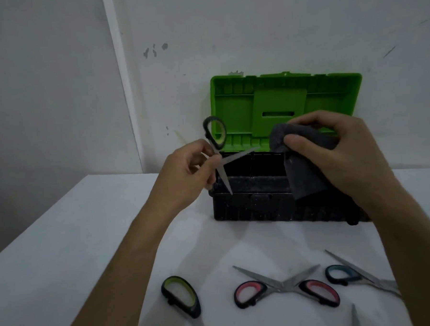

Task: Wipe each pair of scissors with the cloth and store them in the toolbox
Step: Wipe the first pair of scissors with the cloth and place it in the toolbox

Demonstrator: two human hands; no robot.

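Note:
My left hand (187, 174) holds a pair of scissors (218, 147) with black and yellow-green handles, its blades spread wide apart in front of the toolbox. My right hand (338, 154) grips a dark grey cloth (301, 168) just to the right of the upper blade tip, not touching it. The toolbox (273, 204) has a black body and stands on the table with its green lid (285, 104) raised against the wall. On the table near me lie yellow-green scissors (181, 296), pink-handled scissors (285, 288) with blades spread, and blue-handled scissors (352, 275).
A white table (76, 245) carries everything; its left edge runs diagonally toward me. A white wall stands right behind the toolbox. My right forearm covers part of the blue-handled scissors.

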